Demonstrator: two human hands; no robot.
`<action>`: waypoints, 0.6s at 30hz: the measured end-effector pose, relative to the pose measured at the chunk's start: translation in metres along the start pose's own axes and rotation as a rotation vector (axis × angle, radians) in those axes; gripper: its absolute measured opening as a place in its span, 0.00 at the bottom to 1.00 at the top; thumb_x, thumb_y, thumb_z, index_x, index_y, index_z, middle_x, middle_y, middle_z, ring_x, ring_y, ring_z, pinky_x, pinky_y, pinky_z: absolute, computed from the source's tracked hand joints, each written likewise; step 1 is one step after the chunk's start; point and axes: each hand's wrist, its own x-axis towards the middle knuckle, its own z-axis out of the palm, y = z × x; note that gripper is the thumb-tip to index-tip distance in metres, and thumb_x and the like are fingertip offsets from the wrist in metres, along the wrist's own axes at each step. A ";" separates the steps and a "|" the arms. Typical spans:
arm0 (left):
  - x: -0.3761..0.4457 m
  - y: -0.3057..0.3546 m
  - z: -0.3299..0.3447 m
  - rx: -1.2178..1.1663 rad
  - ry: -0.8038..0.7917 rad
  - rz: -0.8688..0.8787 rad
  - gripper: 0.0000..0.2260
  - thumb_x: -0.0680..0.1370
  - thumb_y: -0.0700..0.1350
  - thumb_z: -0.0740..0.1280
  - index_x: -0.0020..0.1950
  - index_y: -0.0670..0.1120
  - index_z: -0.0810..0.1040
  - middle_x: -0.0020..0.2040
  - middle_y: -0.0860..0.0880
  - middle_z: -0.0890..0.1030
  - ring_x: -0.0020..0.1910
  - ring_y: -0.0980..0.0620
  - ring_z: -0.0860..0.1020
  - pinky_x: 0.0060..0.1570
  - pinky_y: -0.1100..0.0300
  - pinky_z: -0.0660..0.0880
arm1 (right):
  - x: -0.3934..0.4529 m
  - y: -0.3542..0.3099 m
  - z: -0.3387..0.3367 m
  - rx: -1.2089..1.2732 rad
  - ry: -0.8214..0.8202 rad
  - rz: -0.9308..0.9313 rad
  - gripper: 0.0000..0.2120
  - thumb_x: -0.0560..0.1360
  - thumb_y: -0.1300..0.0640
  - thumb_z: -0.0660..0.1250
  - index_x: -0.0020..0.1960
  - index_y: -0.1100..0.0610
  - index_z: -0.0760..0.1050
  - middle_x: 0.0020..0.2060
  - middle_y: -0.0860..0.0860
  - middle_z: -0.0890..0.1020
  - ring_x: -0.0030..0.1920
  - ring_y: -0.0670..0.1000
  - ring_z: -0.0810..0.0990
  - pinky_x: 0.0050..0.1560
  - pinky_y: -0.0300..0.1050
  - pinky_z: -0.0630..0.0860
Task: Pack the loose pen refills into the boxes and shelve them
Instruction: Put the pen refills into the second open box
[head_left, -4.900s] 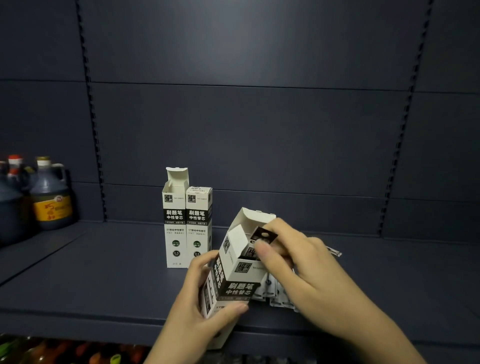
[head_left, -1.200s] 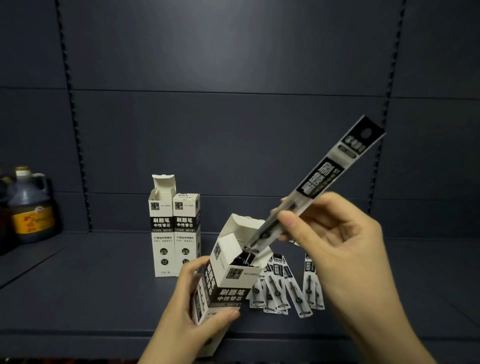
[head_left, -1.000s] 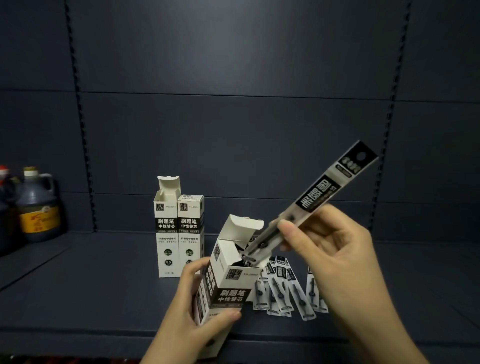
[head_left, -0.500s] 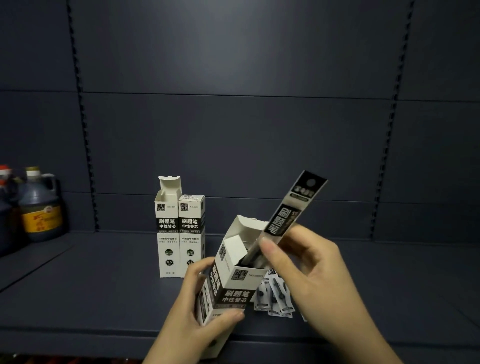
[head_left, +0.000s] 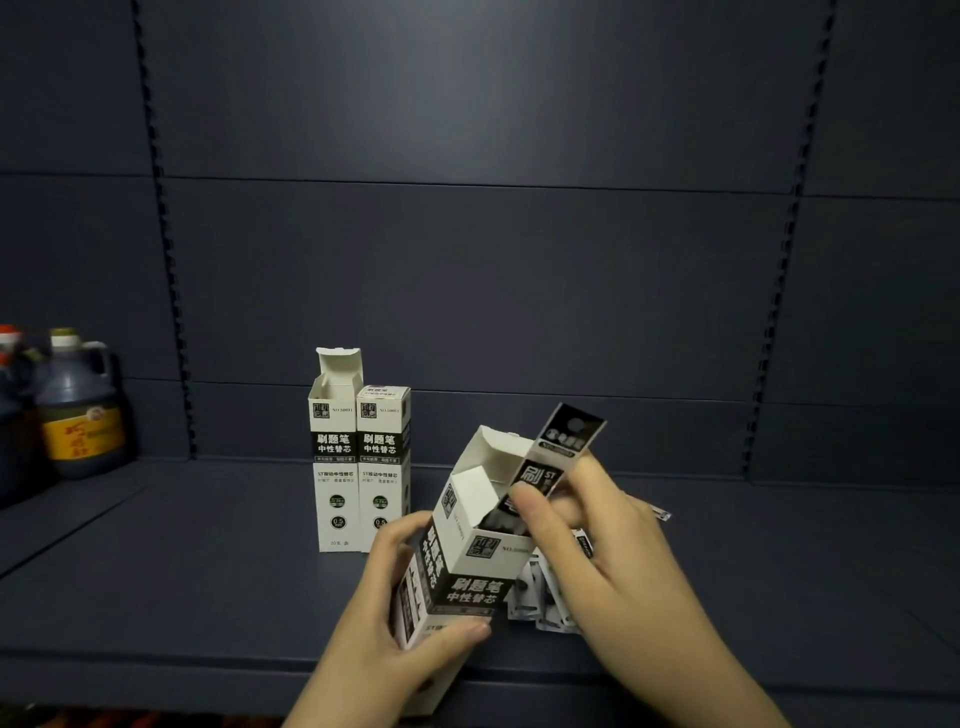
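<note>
Held box (head_left: 470, 566): white carton with a black band and Chinese lettering, tilted with its mouth up and toward the right, top flaps open. It is carried above the front edge of the dark shelf (head_left: 208, 582). The left hand (head_left: 379, 618) grips its lower half, thumb across the front face near the bottom, fingers curled round the far left side.

Refill packet (head_left: 550, 462): long, narrow, black-printed sleeve, slanted, lower part inside the mouth of the held box, upper end with its hang-hole standing out above the flap. The right hand (head_left: 608, 561) pinches it just above the box opening, thumb (head_left: 524, 504) on the near face, index finger behind the packet's right edge; the remaining fingers are loosely curled below.

Loose refill packets (head_left: 540, 597): a small fan lying flat on the shelf behind and beneath the right hand, mostly hidden; the count cannot be told. One packet tip (head_left: 661, 514) shows beyond the knuckles.

Standing boxes: two of the same print, upright and touching side by side at the back left of the held box. The left one (head_left: 335, 467) has its top flap raised; the right one (head_left: 383, 467) appears closed.

Bottles (head_left: 78, 410): dark jugs with a yellow label, far left of the shelf, well apart from the boxes.
</note>
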 end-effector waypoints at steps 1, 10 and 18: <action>0.000 0.000 0.000 0.002 0.001 -0.001 0.33 0.62 0.54 0.79 0.62 0.69 0.68 0.60 0.60 0.80 0.60 0.57 0.81 0.59 0.59 0.76 | 0.000 0.000 0.000 -0.008 0.004 0.003 0.18 0.76 0.34 0.54 0.53 0.45 0.73 0.37 0.41 0.77 0.48 0.45 0.77 0.51 0.43 0.74; 0.000 -0.003 -0.001 0.005 0.006 -0.003 0.33 0.62 0.53 0.79 0.63 0.67 0.69 0.60 0.57 0.81 0.60 0.55 0.81 0.61 0.54 0.76 | -0.001 -0.004 0.000 0.023 -0.058 0.030 0.17 0.71 0.30 0.55 0.45 0.35 0.78 0.49 0.39 0.76 0.57 0.43 0.75 0.54 0.41 0.74; -0.001 -0.004 -0.002 -0.009 0.016 -0.006 0.33 0.62 0.53 0.79 0.62 0.68 0.69 0.61 0.59 0.80 0.60 0.56 0.81 0.61 0.54 0.77 | 0.001 -0.009 0.002 -0.121 -0.108 0.004 0.25 0.72 0.27 0.47 0.31 0.41 0.72 0.38 0.35 0.75 0.58 0.38 0.70 0.53 0.34 0.65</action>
